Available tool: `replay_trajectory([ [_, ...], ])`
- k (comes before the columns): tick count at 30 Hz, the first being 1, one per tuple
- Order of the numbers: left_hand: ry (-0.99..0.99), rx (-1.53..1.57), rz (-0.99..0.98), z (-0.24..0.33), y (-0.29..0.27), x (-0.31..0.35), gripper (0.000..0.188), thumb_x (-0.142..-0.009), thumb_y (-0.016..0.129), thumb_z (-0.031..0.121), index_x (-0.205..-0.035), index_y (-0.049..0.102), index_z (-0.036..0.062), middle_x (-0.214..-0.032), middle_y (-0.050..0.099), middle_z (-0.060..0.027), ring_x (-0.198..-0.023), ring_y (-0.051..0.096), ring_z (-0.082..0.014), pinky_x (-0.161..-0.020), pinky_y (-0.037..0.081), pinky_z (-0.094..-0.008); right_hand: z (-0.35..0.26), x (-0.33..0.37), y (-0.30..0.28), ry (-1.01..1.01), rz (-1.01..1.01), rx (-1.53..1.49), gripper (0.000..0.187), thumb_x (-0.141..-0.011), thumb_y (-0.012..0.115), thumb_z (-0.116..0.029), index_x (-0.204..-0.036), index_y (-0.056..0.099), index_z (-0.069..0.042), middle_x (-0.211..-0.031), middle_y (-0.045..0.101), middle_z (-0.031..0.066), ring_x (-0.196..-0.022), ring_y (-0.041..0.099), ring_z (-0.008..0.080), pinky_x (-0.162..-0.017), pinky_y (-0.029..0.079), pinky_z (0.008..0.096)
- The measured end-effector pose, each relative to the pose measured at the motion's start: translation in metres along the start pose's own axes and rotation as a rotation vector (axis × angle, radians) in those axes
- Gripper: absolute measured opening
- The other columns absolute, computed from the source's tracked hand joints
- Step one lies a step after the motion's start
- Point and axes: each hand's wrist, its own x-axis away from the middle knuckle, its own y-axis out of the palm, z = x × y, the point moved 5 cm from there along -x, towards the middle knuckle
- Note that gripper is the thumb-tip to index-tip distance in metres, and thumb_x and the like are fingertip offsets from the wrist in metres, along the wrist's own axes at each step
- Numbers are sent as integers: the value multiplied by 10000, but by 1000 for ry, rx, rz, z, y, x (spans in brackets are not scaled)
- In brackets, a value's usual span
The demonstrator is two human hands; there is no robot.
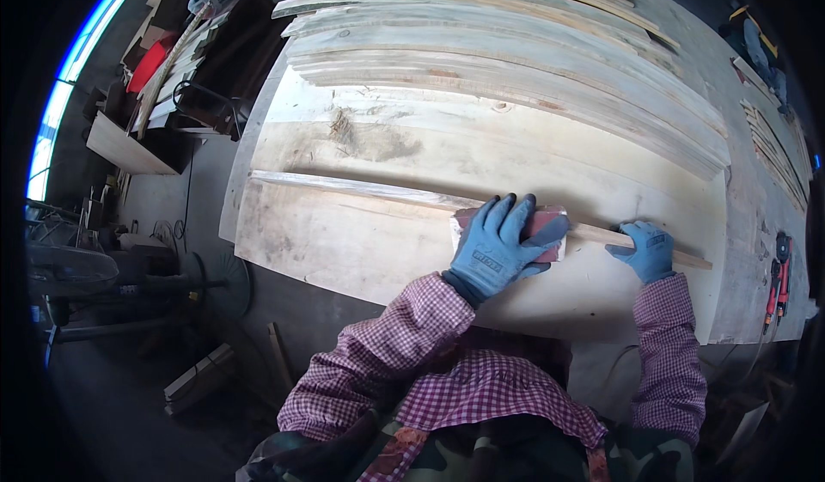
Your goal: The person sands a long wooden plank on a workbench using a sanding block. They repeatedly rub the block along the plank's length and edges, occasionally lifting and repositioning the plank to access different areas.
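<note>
On the table (318, 246), near side, a strip (378, 191) lies under both hands.
Its length runs left to right; left hand (492, 246) grips a block (541, 217) over it, right hand (650, 252) clamps it nearer the table's right edge.

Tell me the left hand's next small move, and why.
Probably slide the reddish-brown block left along the wooden strip: the left hand holds the block on it, the right hand grips it near the right end, and more strip lies leftward.
</note>
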Motion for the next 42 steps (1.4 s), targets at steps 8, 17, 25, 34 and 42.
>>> replay_trajectory([
  [8, -536, -290, -196, -169, -105, 22, 577, -852, 753, 469, -1357, 617, 225, -1062, 676, -180, -890, 646, -397, -777, 529, -486, -9, -5, -4, 53, -51, 19, 459, -760, 771, -538, -991, 727, -144, -889, 683, 49, -821, 668, 257, -735, 551, 401],
  [17, -132, 79, -246, 27, 10, -45, 679, -854, 676, 554, -1459, 478, 321, -1368, 480, -247, -1180, 515, -428, -1028, 417, -558, -6, -1, 1, 12, -9, 16, 451, -751, 785, -517, -1004, 728, -148, -944, 702, 41, -863, 674, 262, -767, 557, 411],
  [25, -435, -299, -119, -129, -77, 28, 678, -813, 768, 517, -1413, 577, 267, -1216, 611, -212, -1044, 607, -391, -874, 511, -484, -3, 2, -5, 41, -5, 31, 416, -753, 793, -488, -982, 732, -147, -904, 697, 42, -836, 675, 253, -741, 555, 402],
  [34, -437, -171, -429, -94, -51, -33, 484, -899, 665, 522, -1304, 569, 275, -1031, 668, -218, -912, 663, -430, -780, 535, -528, -8, 5, 6, 41, 57, 73, 359, -733, 810, -461, -974, 737, -206, -843, 660, 3, -818, 651, 224, -715, 554, 387],
  [42, -248, 179, -1010, -62, -22, -74, 523, -964, 500, 620, -1304, 657, 254, -1113, 713, -140, -1039, 674, -349, -930, 520, -450, -20, 11, -11, 35, 162, 135, 317, -707, 832, -404, -974, 742, -259, -830, 636, -37, -794, 633, 195, -675, 562, 381],
])
